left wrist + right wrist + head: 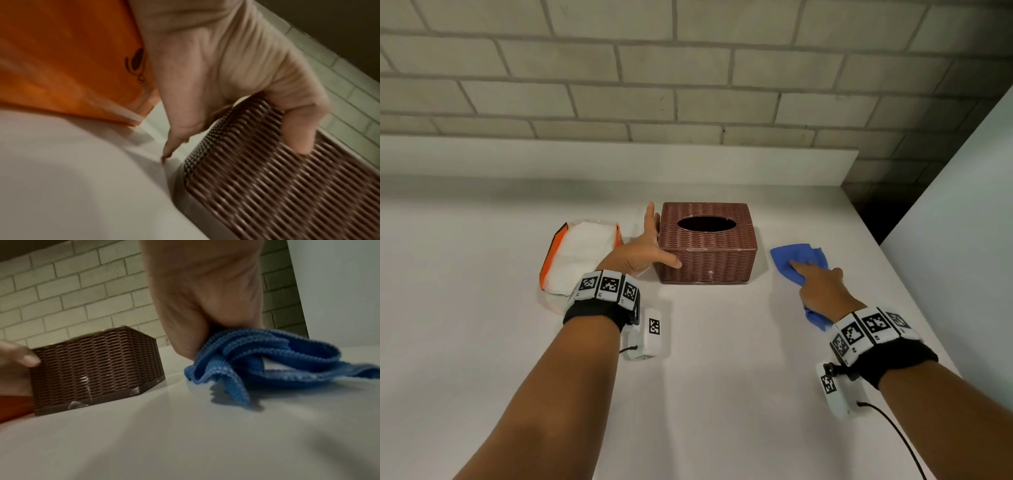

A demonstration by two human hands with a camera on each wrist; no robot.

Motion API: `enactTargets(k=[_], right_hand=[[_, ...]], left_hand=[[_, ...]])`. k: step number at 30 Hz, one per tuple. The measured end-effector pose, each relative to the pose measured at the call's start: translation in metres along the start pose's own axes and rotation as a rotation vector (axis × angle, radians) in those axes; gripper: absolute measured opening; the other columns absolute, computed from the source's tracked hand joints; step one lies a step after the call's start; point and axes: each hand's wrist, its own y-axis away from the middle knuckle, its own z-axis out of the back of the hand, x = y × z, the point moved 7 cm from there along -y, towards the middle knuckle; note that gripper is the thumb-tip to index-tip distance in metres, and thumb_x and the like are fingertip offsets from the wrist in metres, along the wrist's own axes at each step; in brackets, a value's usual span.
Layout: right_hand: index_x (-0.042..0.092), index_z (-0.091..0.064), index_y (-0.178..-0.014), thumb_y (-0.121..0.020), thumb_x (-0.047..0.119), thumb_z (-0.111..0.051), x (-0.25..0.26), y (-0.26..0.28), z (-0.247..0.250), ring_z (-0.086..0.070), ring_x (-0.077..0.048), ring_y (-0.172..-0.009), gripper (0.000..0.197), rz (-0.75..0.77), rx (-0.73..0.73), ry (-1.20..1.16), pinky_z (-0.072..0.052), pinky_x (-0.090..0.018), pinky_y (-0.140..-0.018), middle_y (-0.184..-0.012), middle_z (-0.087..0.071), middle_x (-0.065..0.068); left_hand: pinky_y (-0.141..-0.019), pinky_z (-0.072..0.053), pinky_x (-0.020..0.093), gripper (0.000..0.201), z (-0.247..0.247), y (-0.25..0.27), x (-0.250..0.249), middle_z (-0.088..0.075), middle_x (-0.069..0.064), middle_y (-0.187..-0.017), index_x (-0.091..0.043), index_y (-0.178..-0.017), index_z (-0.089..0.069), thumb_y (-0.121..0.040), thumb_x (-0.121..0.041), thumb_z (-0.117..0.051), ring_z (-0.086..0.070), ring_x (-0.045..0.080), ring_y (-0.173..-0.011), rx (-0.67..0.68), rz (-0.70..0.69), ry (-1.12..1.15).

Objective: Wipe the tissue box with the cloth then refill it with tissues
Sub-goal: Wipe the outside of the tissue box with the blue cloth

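Behind the left hand (643, 251), the tissue pack (578, 255) is partly hidden. Its spread fingers and thumb brace the tissue box (707, 243); the right hand (822, 287) pinches the cloth (796, 258), index finger extended.

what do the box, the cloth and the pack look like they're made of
Box: brown woven ribbing, like wicker, but its even weave and faint sheen suggest moulded plastic. Cloth: blue knitted fabric with stitched edges, soft and folding, likely microfibre. Pack: thin glossy plastic film, orange with a clear part showing white tissues.
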Motion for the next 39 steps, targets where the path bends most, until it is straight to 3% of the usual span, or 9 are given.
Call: enactTargets(k=[4, 11, 18, 23, 29, 31, 33, 36, 39], right_hand=[[0.026, -0.025, -0.147, -0.093, 0.002, -0.037, 0.013, -0.003, 0.003, -0.04, -0.029, -0.09, 0.061, 0.058, 0.032, 0.014, -0.036, -0.036, -0.095, -0.137, -0.047, -0.012], [0.023, -0.024, -0.148, -0.094, 0.001, -0.037, 0.031, 0.001, 0.008, -0.028, -0.038, -0.134, 0.06, 0.094, 0.021, -0.026, -0.033, -0.041, -0.104, -0.139, -0.046, -0.018], [0.023, -0.04, -0.142, -0.094, 0.002, -0.037, 0.024, -0.007, 0.009, -0.052, -0.043, -0.111, 0.052, 0.058, 0.009, -0.283, -0.043, -0.04, -0.096, -0.127, -0.055, -0.024], [0.011, -0.05, -0.136, -0.097, 0.015, -0.046, 0.019, 0.003, 0.022, -0.053, -0.037, -0.119, 0.039, 0.009, -0.002, -0.814, -0.041, -0.043, -0.107, -0.135, -0.054, -0.02], [0.022, -0.065, -0.118, -0.094, 0.023, -0.051, 0.025, 0.026, 0.036, -0.064, -0.04, -0.098, 0.028, -0.01, 0.021, -1.347, -0.057, -0.045, -0.079, -0.121, -0.059, -0.031], [0.022, -0.067, -0.111, -0.095, 0.029, -0.052, 0.03, 0.032, 0.044, -0.065, -0.034, -0.082, 0.023, 0.005, -0.036, -1.508, -0.059, -0.038, -0.061, -0.107, -0.066, -0.028], [0.023, -0.066, -0.11, -0.096, 0.025, -0.049, 0.037, 0.04, 0.057, -0.06, -0.027, -0.067, 0.022, 0.012, -0.19, -1.558, -0.055, -0.031, -0.057, -0.085, -0.064, -0.016], [0.02, -0.05, -0.136, -0.093, -0.004, -0.031, 0.052, 0.052, 0.077, -0.059, -0.022, -0.082, 0.053, 0.074, -0.461, -1.367, -0.049, -0.021, -0.065, -0.11, -0.059, -0.01], [0.014, -0.043, -0.141, -0.089, -0.01, -0.029, 0.087, 0.079, 0.09, -0.058, -0.007, -0.08, 0.059, 0.254, -0.647, -1.101, -0.042, -0.007, -0.069, -0.111, -0.061, -0.021]], left_hand=[[-0.101, -0.036, 0.034, 0.128, -0.002, -0.012, 0.003, -0.013, 0.003, -0.159, -0.033, -0.142, 0.03, -0.072, 0.026, -0.059, -0.034, 0.026, -0.138, 0.057, -0.037, 0.019], [-0.113, -0.032, 0.044, 0.146, -0.005, -0.015, 0.004, -0.016, 0.0, -0.158, -0.038, -0.142, 0.028, -0.051, 0.0, -0.079, -0.033, 0.021, -0.139, 0.087, -0.063, -0.086], [-0.112, -0.035, 0.046, 0.147, -0.01, -0.02, 0.005, -0.019, -0.002, -0.151, -0.042, -0.147, 0.004, -0.036, -0.019, -0.089, -0.031, 0.018, -0.138, 0.068, -0.136, -0.181], [-0.115, -0.03, 0.045, 0.142, -0.014, -0.019, 0.002, -0.02, 0.002, -0.147, -0.032, -0.147, -0.003, -0.031, -0.032, -0.086, -0.028, 0.02, -0.137, -0.036, -0.125, -0.184], [-0.094, -0.042, 0.023, 0.118, -0.027, -0.013, -0.006, -0.034, 0.004, -0.142, -0.013, -0.148, 0.0, -0.063, -0.001, -0.081, -0.039, 0.016, -0.126, -0.027, -0.125, -0.026], [-0.082, -0.044, 0.017, 0.113, -0.032, -0.008, -0.012, -0.04, 0.001, -0.132, -0.013, -0.147, -0.003, -0.064, 0.006, -0.077, -0.044, 0.016, -0.12, -0.029, -0.139, 0.065], [-0.088, -0.046, 0.025, 0.113, -0.036, -0.007, -0.017, -0.046, 0.001, -0.124, -0.014, -0.146, -0.007, -0.056, 0.001, -0.074, -0.049, 0.017, -0.115, -0.026, -0.152, 0.179], [-0.092, -0.045, 0.033, 0.103, -0.04, -0.001, -0.023, -0.054, -0.003, -0.111, -0.015, -0.141, -0.015, -0.055, -0.002, -0.07, -0.055, 0.012, -0.104, -0.04, -0.17, 0.288], [-0.083, -0.048, 0.026, 0.088, -0.043, 0.008, -0.029, -0.055, -0.004, -0.108, -0.02, -0.13, -0.025, -0.056, -0.006, -0.07, -0.056, 0.01, -0.1, -0.054, -0.212, 0.321]])
